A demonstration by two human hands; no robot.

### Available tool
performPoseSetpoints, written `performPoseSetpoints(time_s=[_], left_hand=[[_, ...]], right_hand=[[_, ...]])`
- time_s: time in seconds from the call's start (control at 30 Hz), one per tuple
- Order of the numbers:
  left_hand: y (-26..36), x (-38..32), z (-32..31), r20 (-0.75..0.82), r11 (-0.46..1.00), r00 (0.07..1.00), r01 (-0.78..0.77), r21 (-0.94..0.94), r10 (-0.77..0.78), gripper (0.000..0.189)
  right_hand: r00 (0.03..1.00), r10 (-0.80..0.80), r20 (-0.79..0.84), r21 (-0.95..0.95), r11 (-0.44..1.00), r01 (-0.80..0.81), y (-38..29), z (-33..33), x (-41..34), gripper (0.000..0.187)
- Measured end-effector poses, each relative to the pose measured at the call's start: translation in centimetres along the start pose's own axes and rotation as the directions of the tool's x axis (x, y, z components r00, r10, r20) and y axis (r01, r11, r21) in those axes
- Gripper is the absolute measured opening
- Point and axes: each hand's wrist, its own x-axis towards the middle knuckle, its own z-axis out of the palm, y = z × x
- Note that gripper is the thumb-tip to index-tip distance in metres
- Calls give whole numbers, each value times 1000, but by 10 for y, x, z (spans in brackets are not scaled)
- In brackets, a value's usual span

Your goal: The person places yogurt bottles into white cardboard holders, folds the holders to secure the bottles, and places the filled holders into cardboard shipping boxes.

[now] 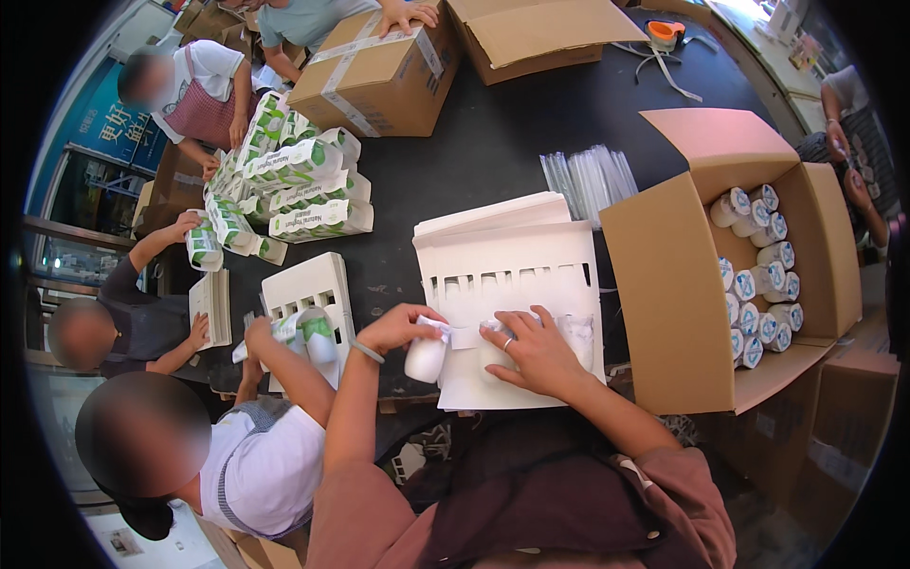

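My left hand (pixel 405 328) grips a small white yoghurt cup (pixel 426 358) by its lid end, at the left edge of a white cardboard sleeve (pixel 512 249) with a row of cut-outs. Over several clear-wrapped white cups lying on that sleeve, my right hand (pixel 530 348) rests with spread fingers and a ring; whether it grips one is hidden. One such cup (pixel 577 341) shows just right of it. More flat sleeves are stacked beneath and behind. Clear plastic strips (pixel 589 181) lie beyond the stack.
An open carton (pixel 668 299) of capped cups stands at the right. Packed yoghurt sleeves (pixel 320 192) are piled at the left. A taped carton (pixel 377 71), another carton (pixel 547 35) and an orange tape dispenser (pixel 665 34) lie farther back. Co-workers stand left, close by, and behind; another person is far right.
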Motion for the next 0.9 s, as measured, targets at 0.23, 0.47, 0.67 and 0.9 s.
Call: performPoseSetpoints(time_s=[0.23,0.47,0.67,0.9], left_hand=[[5,-14,24,2,1000,1000,-21,-9,21,35],[17,-4,61,-235,949,942,-175,263,238,31],[-9,11,99,-589,784,539,-262,562,602,30],[-15,9,100,-635,763,449,-198,616,629,50]], right_hand=[[1000,-7,1,2,1000,7,1,1,1,54],[986,30,-164,92,996,-16,0,-17,-5,45],[964,202,-172,-2,979,-205,18,-36,-26,50],[960,221,-174,-30,973,-230,28,-39,-5,55]])
